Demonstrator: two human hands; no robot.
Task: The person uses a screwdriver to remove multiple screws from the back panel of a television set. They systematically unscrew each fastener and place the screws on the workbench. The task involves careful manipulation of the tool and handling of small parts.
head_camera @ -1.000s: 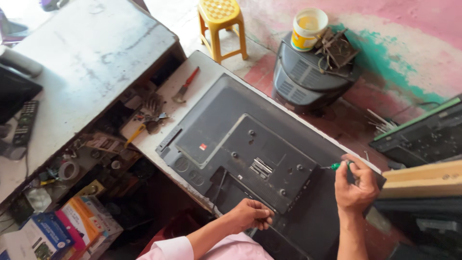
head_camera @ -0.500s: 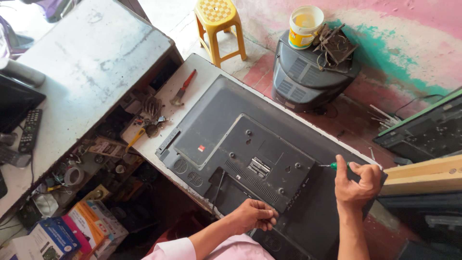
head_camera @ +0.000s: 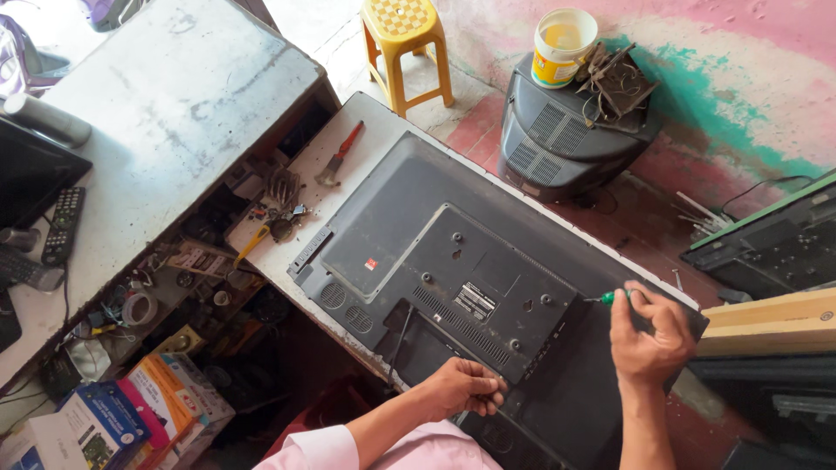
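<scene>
A flat television [head_camera: 453,252] lies face down on a white bench, its dark grey back cover up. My right hand [head_camera: 649,335] grips a green-handled screwdriver [head_camera: 612,298] whose tip points left at the right part of the back cover. My left hand [head_camera: 466,387] rests curled on the near edge of the cover, beside the black cable that runs off it. Both forearms come in from the bottom, the left in a pink sleeve.
Red-handled pliers [head_camera: 340,155], a yellow-handled tool [head_camera: 248,245] and small parts lie on the bench's left end. An old grey set [head_camera: 566,144] carries a yellow bucket [head_camera: 562,48]. A yellow stool [head_camera: 405,43], a grey table [head_camera: 165,113] with a remote [head_camera: 63,226], and boxes [head_camera: 131,409] surround it.
The view has shifted slightly. My right hand with the screwdriver has stayed at the same spot on the cover; my left hand has kept its place on the near edge.
</scene>
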